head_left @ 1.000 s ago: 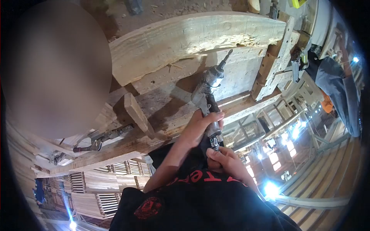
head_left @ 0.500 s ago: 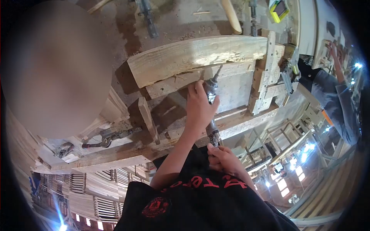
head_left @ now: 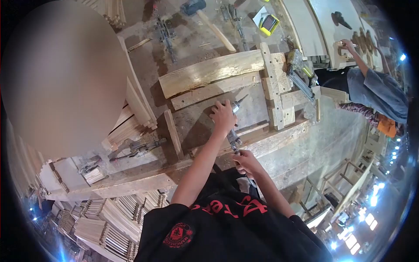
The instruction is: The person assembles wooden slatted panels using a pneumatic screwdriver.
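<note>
A slim metal die grinder with a pointed bit slants across the bench in front of my body, its tip toward the far right. My left hand is wrapped round its front body, close behind the bit. At the rear end my right hand is closed round the tail of the tool. A curved, rough-edged wooden piece lies beyond the bit, with a paler board along its near side. The bit appears apart from both.
A drilled wooden block stands right of the curved piece. A mallet, clamps and a yellow-edged box lie farther back. Stacked wood strips are at lower left. Another person works at far right.
My view has shifted, so more of the bench shows. The grinder's bit now points more to the right and sits farther from the curved wood. Both hands keep their hold.
</note>
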The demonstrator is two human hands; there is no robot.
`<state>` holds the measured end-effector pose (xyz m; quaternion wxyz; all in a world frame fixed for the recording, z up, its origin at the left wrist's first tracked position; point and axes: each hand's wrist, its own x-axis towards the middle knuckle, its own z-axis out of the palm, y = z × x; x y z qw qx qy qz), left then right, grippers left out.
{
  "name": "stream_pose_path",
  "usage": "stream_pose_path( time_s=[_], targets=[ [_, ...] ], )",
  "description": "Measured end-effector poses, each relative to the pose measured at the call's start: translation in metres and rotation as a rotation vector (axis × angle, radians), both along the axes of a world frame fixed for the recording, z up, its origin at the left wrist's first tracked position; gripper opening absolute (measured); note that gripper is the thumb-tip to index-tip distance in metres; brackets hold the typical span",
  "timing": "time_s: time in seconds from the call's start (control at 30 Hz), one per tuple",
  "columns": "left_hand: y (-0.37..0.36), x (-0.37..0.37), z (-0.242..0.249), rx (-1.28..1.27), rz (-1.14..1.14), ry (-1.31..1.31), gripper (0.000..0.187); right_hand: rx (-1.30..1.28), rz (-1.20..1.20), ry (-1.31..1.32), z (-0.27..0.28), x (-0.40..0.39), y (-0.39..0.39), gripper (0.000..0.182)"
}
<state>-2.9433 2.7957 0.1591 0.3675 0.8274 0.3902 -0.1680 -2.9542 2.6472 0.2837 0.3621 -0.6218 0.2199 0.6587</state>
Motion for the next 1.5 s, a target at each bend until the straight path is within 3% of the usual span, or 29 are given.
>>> stream_pose_path(
  time_s=[0.03,0.13,0.23,0.43,0.67,0.77,0.83,0.97,1.07,1.13,1.2,1.27,1.37,1.5],
  targets=[
    [0.003,0.001,-0.003,-0.012,-0.006,0.001,0.065,0.07,-0.044,-0.046,-0.001,-0.002,-0.008,0.026],
    [0.006,0.0,-0.005,-0.034,-0.03,-0.003,0.065,0.149,0.132,-0.431,0.001,0.002,-0.031,0.014],
    [0.001,0.002,-0.011,0.012,-0.031,-0.019,0.068,0.178,0.696,-1.061,-0.037,0.002,-0.066,0.022],
    [0.002,-0.001,-0.011,-0.003,-0.046,0.014,0.076,-0.014,0.92,-0.985,-0.025,0.019,-0.061,0.033],
    [0.023,-0.031,-0.002,0.078,-0.102,0.001,0.077,0.117,0.882,-0.98,-0.01,0.005,-0.073,0.031],
    [0.053,-0.058,0.046,-0.096,-0.172,-0.02,0.083,0.248,0.797,-0.983,0.02,-0.018,-0.083,0.031],
    [0.074,-0.091,0.085,-0.213,-0.098,-0.286,0.088,0.447,0.669,-0.923,0.071,-0.023,-0.083,0.035],
    [0.105,-0.129,0.271,-0.548,0.05,-0.592,0.096,0.683,0.616,-0.902,0.173,-0.036,-0.066,0.032],
    [0.122,-0.154,0.369,-0.156,-0.133,-0.978,0.112,0.862,0.573,-0.82,0.225,-0.044,-0.049,0.033],
    [0.106,-0.172,0.425,-0.125,-0.007,-1.104,0.12,0.946,0.607,-0.761,0.252,-0.055,-0.036,0.033],
    [0.076,-0.175,0.464,-0.29,0.131,-1.255,0.12,1.022,0.641,-0.677,0.274,-0.064,-0.029,0.034],
    [0.071,-0.182,0.509,-0.334,0.06,-1.252,0.111,1.118,0.65,-0.709,0.289,-0.078,-0.027,0.034],
    [0.077,-0.205,0.559,-0.196,-0.073,-0.978,0.098,1.26,0.61,-0.675,0.297,-0.098,-0.021,0.034],
    [0.088,-0.22,0.553,-0.157,-0.122,-0.928,0.088,1.277,0.595,-0.566,0.299,-0.118,-0.017,0.032]
  ],
)
